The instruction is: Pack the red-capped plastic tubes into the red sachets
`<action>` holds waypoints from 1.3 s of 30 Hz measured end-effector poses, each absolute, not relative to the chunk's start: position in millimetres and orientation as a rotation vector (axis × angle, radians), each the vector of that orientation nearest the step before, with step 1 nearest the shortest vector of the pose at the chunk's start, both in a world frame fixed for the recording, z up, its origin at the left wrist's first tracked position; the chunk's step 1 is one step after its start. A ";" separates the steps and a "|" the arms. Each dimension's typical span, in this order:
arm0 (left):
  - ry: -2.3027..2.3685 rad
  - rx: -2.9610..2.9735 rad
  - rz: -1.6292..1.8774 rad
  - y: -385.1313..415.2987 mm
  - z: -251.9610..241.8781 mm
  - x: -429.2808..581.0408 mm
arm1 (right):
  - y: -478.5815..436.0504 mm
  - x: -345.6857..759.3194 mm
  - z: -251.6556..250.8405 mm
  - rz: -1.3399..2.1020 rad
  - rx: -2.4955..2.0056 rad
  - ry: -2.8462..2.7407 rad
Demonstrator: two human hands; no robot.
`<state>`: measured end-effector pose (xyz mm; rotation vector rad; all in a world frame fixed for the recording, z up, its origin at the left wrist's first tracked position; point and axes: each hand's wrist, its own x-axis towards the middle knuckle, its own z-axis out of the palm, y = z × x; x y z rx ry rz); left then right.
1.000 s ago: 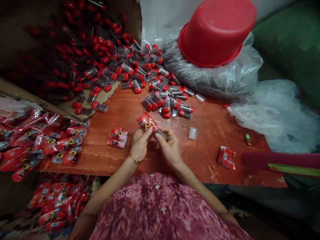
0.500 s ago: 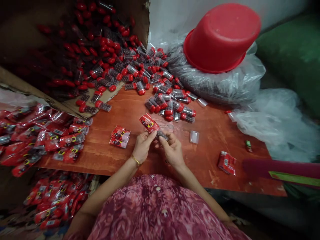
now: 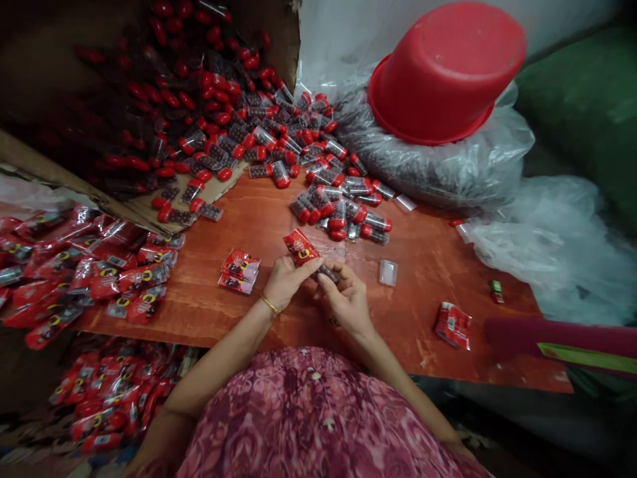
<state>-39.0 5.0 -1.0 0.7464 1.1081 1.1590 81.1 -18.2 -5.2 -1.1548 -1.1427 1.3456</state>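
Note:
My left hand (image 3: 286,282), with a gold bangle at the wrist, pinches a red printed packet (image 3: 300,245) near its lower end. From that end comes a clear tube filled with dark little balls (image 3: 328,273), which the fingers of my right hand (image 3: 348,302) grip. Whether the tube sits inside the packet or only against it I cannot tell, since my fingers cover the join. A small stack of red printed cards or packets (image 3: 239,271) lies left of my hands. Beyond them is a loose pile of red-capped tubes (image 3: 337,211).
An open cardboard box (image 3: 54,169) spills many red-capped tubes onto the wooden table (image 3: 213,232). Filled red packets (image 3: 107,272) heap at left. A red tub (image 3: 450,73) rests upside down on a plastic bag (image 3: 428,166). A clear piece (image 3: 388,273) and red packets (image 3: 453,325) lie right.
My left thumb has slid forward toward the tube. The packet and tube have moved slightly right in view, still between both hands.

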 end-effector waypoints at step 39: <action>1.279 0.504 1.248 18.8 -7.6 -43.5 | -12.7 88.5 -11.4 1.374 -1.247 -0.996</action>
